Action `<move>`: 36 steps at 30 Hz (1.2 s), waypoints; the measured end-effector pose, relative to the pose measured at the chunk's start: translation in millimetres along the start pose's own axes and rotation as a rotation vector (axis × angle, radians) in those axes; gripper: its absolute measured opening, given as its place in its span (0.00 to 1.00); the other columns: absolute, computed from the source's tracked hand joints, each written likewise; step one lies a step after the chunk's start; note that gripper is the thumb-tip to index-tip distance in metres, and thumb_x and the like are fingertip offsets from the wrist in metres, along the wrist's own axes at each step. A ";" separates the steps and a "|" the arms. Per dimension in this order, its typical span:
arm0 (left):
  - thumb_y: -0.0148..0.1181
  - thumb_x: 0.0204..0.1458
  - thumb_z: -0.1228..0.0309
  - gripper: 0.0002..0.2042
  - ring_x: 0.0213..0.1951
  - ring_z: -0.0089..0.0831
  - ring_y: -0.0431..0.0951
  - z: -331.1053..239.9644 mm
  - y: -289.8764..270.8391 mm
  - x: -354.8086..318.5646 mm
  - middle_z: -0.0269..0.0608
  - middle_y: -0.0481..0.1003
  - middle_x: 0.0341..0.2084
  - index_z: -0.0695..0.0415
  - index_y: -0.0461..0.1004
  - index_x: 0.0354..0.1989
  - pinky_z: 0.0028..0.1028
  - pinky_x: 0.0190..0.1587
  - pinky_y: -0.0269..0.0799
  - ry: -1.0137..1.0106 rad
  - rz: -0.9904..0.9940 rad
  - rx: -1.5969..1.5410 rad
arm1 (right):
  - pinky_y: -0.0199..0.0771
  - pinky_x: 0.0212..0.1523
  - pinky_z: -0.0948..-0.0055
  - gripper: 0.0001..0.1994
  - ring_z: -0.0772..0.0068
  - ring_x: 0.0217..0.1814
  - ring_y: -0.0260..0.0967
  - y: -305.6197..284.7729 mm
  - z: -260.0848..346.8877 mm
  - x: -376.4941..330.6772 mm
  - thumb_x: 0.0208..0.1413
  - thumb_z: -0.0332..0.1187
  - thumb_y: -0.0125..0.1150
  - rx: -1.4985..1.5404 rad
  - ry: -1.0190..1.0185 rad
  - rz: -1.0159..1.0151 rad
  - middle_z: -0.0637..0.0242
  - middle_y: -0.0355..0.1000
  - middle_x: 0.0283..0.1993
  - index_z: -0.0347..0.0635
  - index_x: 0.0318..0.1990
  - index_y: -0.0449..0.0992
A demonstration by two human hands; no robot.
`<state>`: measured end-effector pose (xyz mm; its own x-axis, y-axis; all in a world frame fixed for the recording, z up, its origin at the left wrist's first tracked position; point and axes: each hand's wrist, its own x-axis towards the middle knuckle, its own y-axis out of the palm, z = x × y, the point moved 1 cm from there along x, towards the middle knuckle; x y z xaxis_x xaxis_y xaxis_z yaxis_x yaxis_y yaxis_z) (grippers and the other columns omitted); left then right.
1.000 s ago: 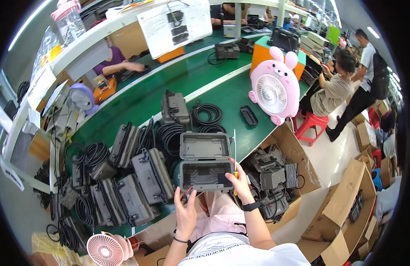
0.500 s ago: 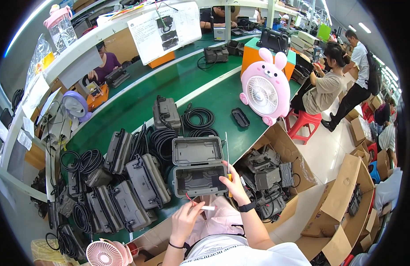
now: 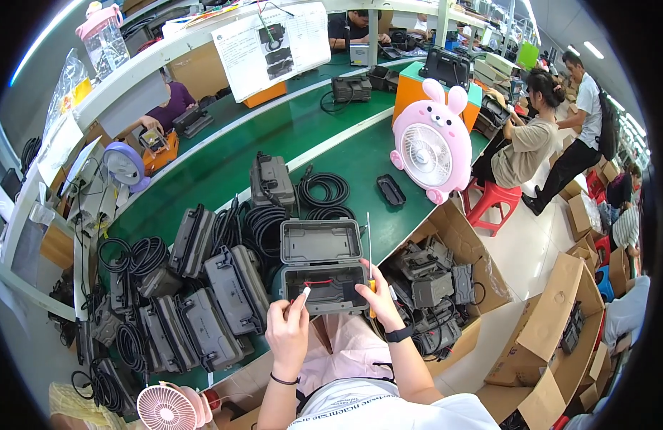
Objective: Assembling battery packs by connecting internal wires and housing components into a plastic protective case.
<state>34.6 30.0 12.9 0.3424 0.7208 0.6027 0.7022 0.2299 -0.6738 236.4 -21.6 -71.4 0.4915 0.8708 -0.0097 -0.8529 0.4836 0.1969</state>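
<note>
In front of me an open grey plastic case (image 3: 321, 307) has its lid (image 3: 320, 242) folded back. My left hand (image 3: 288, 333) is closed at the case's near left corner, pinching a small white cylindrical piece (image 3: 305, 292). A thin red wire (image 3: 320, 282) runs beside that piece inside the case. At the right wall, my right hand (image 3: 380, 301) grips the case and also keeps hold of a screwdriver (image 3: 369, 240), its shaft pointing away from me and its yellow handle partly hidden by the fingers.
Several closed grey cases (image 3: 236, 290) and coiled black cables (image 3: 323, 188) crowd the green bench at left. A black tray (image 3: 391, 190) and a pink rabbit fan (image 3: 427, 147) stand farther right. Right of me, a cardboard box (image 3: 482, 251) holds more cases. Co-workers sit across and at right.
My left hand has moved up and forward, bringing the white piece from below the case to over its near left wall. The red wire now lies inside the case. My right hand stays put.
</note>
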 end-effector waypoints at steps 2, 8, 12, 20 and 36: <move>0.62 0.45 0.81 0.14 0.35 0.35 0.73 -2.3 2.5 2.6 0.42 0.68 0.34 0.55 0.79 0.42 0.32 0.35 0.73 0.036 0.090 0.002 | 0.56 0.61 0.75 0.32 0.73 0.60 0.58 1.9 3.9 -1.0 0.50 0.26 0.60 0.037 -0.015 0.005 0.66 0.62 0.59 0.39 0.65 0.60; 0.62 0.49 0.68 0.20 0.42 0.39 0.71 -2.0 15.0 12.5 0.43 0.67 0.38 0.57 0.72 0.52 0.34 0.43 0.69 0.263 0.375 0.020 | 0.55 0.63 0.74 0.32 0.73 0.63 0.57 0.5 2.7 -0.5 0.50 0.25 0.59 -0.019 -0.017 0.007 0.65 0.60 0.63 0.39 0.65 0.59; 0.61 0.51 0.60 0.23 0.41 0.38 0.71 -1.5 24.1 13.2 0.43 0.67 0.38 0.58 0.71 0.53 0.34 0.43 0.69 0.277 0.470 0.099 | 0.55 0.63 0.74 0.32 0.73 0.64 0.57 2.7 5.6 -1.6 0.50 0.25 0.59 0.024 0.013 0.018 0.65 0.60 0.64 0.38 0.65 0.59; 0.60 0.45 0.43 0.35 0.47 0.45 0.70 -5.8 25.6 15.1 0.48 0.70 0.41 0.63 0.69 0.52 0.49 0.62 0.54 0.280 0.439 0.148 | 0.54 0.64 0.74 0.32 0.72 0.64 0.56 0.0 -0.6 -2.2 0.49 0.24 0.59 0.031 -0.003 0.031 0.63 0.59 0.65 0.38 0.65 0.58; 0.66 0.45 0.51 0.32 0.60 0.45 0.58 0.2 11.3 -0.7 0.45 0.62 0.53 0.51 0.68 0.58 0.59 0.64 0.47 0.321 0.277 0.168 | 0.52 0.65 0.72 0.34 0.71 0.66 0.53 -3.1 -4.8 -4.5 0.48 0.26 0.60 0.061 -0.012 0.039 0.63 0.59 0.65 0.38 0.65 0.58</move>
<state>42.1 32.3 4.8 0.6976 0.5371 0.4743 0.4548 0.1795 -0.8723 236.0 -26.6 -76.6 0.4607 0.8875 0.0110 -0.8592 0.4428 0.2564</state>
